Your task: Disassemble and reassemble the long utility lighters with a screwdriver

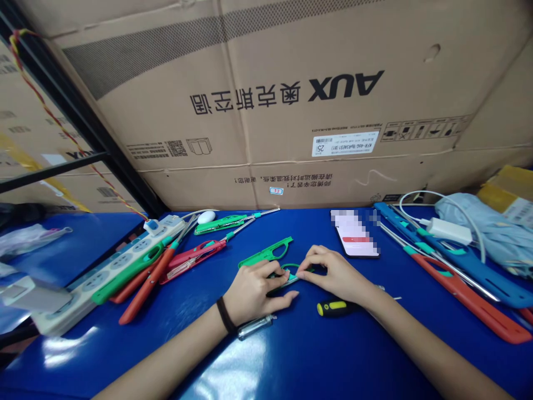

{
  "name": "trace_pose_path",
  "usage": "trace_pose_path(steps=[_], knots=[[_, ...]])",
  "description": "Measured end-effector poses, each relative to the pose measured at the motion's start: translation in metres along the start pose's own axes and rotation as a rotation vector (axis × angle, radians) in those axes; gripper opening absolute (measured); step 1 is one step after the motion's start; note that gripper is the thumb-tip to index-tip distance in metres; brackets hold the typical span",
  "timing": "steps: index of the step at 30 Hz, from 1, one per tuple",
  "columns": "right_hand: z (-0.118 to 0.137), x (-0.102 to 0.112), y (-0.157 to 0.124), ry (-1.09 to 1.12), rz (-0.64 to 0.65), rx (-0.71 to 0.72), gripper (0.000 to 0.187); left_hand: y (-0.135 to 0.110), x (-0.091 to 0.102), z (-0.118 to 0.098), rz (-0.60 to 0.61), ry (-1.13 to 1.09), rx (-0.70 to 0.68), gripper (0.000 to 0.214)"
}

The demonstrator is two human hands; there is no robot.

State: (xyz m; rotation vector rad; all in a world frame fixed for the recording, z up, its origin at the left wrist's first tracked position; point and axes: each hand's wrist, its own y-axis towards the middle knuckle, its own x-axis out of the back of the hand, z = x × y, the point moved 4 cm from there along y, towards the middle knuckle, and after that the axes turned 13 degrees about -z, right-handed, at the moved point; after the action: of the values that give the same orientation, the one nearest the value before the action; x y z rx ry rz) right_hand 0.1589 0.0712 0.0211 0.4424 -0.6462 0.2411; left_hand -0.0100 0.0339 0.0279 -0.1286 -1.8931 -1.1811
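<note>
My left hand (258,289), a dark band at its wrist, is closed around a green lighter casing (293,268), mostly hidden under the fingers. The thumb and forefinger of my right hand (331,271) pinch together at the casing's teal end; what lies between them is too small to make out. Just beyond the left fingers lies a loose green casing half (266,254) with a loop-shaped handle. A clear fuel tank (255,328) rests on the table by my left wrist. Near my right wrist lies a black and yellow screwdriver (336,308), partly hidden by the forearm.
Opened green (220,224) and red lighters (194,259) lie left, beside a white power strip (120,266). More lighters (462,289) lie at right near a white charger (449,230). A phone (358,239) lies behind my right hand. A large carton (258,128) stands behind.
</note>
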Motion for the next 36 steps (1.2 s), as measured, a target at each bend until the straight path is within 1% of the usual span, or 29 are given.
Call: trace_pose_path(steps=[5, 10, 20, 24, 26, 30, 34, 36], knots=[[-0.005, -0.002, 0.004, 0.012, 0.045, -0.113, 0.007, 0.0, -0.002, 0.005, 0.003, -0.07, 0.075, 0.022], [-0.009, -0.002, 0.004, 0.038, -0.04, -0.173, 0.01, 0.0, -0.003, 0.006, 0.01, -0.081, 0.077, 0.022], [-0.012, -0.004, 0.002, 0.08, -0.018, -0.15, 0.011, -0.002, -0.001, 0.004, 0.024, -0.02, 0.038, 0.022], [-0.012, -0.005, 0.0, 0.07, -0.025, -0.15, 0.009, -0.001, 0.0, 0.005, 0.039, -0.05, 0.07, 0.021], [-0.01, -0.005, -0.001, 0.039, -0.03, -0.114, 0.009, 0.0, 0.002, 0.007, 0.065, -0.106, 0.1, 0.022], [-0.002, -0.003, -0.001, -0.065, -0.025, 0.058, 0.009, 0.0, 0.006, 0.012, 0.11, -0.223, 0.121, 0.033], [0.004, -0.001, -0.004, -0.145, -0.01, 0.179, 0.01, -0.002, 0.007, 0.016, 0.102, -0.289, 0.105, 0.035], [0.007, -0.001, -0.005, -0.165, -0.026, 0.233, 0.01, -0.003, 0.007, 0.017, 0.097, -0.298, 0.104, 0.037]])
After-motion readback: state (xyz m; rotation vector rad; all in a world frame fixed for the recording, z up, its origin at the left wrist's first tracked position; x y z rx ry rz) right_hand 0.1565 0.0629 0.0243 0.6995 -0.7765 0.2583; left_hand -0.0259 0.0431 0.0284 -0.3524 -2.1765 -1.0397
